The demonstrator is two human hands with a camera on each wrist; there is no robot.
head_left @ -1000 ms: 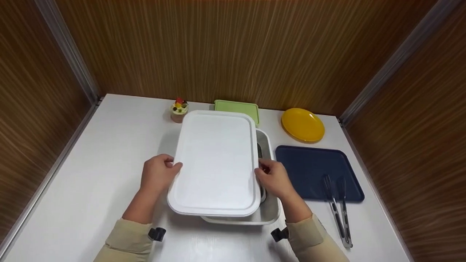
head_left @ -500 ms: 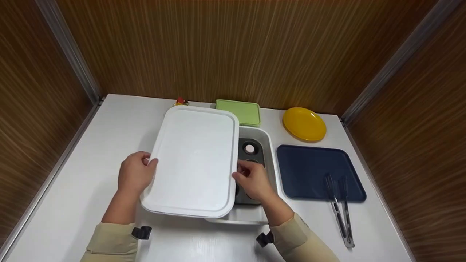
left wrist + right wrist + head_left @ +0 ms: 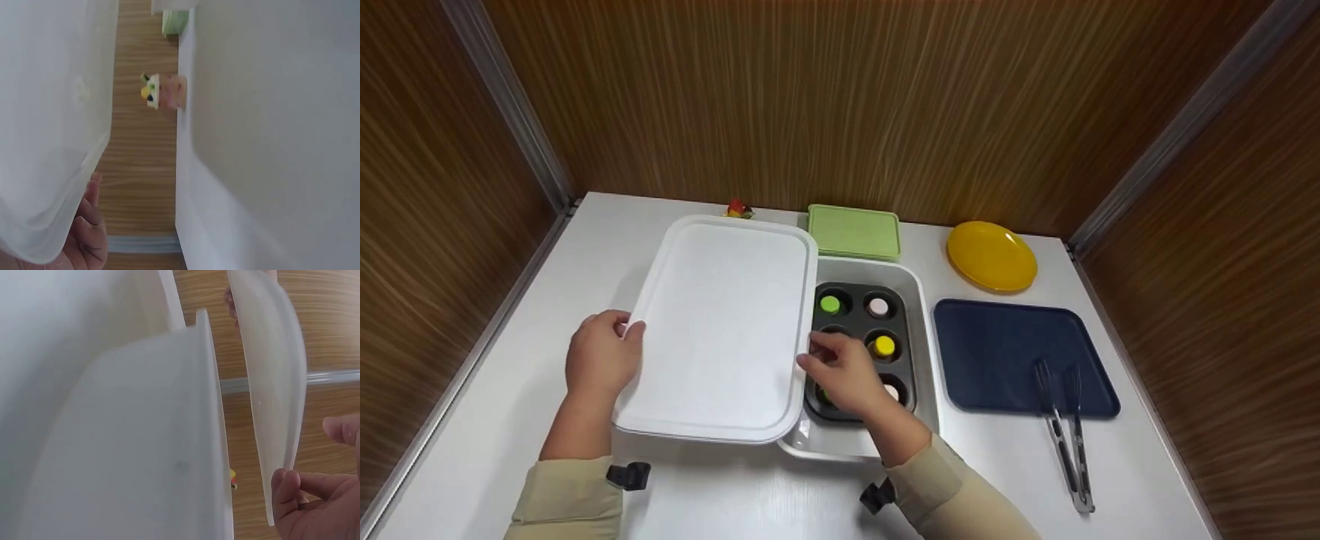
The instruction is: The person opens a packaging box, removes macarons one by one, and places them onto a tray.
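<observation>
A white rectangular lid [image 3: 720, 330] is held up, tilted, by two hands. My left hand [image 3: 604, 352] pinches its left edge, thumb on top. At the opposite edge my right hand [image 3: 844, 371] grips it between thumb and fingers. Below and to the right stands a white box [image 3: 928, 360], partly covered by the lid. Inside lies a dark muffin tin [image 3: 857, 322]; its cups hold small round-topped pieces, among them a green one [image 3: 829, 304], a pale pink one [image 3: 878, 306] and a yellow one [image 3: 884, 346]. The right hand hides some cups. In the left wrist view the lid's underside [image 3: 50, 101] shows.
Behind the box lies a light green lidded container [image 3: 854, 232]. A yellow plate [image 3: 991, 256], a navy tray [image 3: 997, 352] and metal tongs [image 3: 1069, 450] partly on it are at the right. A dessert cup [image 3: 171, 91] stands behind the lid. Wooden panels [image 3: 810, 97] enclose the table.
Both hands have carried the lid leftwards, from over the box to partly beside it. More of the muffin tin and its pieces has come into sight. The dessert cup has become mostly hidden.
</observation>
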